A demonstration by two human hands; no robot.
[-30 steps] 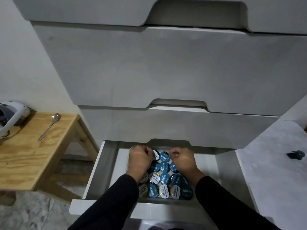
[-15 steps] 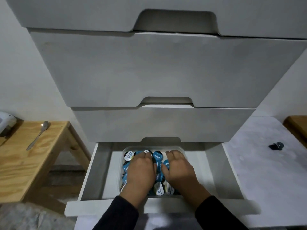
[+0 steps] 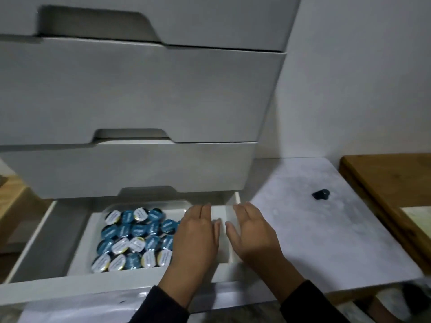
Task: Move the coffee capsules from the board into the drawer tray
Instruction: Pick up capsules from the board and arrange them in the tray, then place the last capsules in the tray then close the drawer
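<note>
The bottom drawer (image 3: 70, 289) stands pulled out, and a white tray (image 3: 149, 203) inside it holds several blue and white coffee capsules (image 3: 137, 238) lying lid up. My left hand (image 3: 198, 236) hovers flat over the tray's right end, fingers apart, holding nothing. My right hand (image 3: 251, 231) is beside it over the drawer's right wall, also flat and empty. One dark capsule (image 3: 321, 194) lies on the pale marble-look board (image 3: 326, 241) to the right of the drawer.
Closed white drawers (image 3: 140, 89) rise above the open one. A wooden board (image 3: 391, 190) sits at the far right. A wooden table edge (image 3: 11, 201) shows at the far left.
Both hands have lifted off the capsules in the tray, opened flat and shifted right. The view has swung right, bringing the pale board and its dark capsule closer.
</note>
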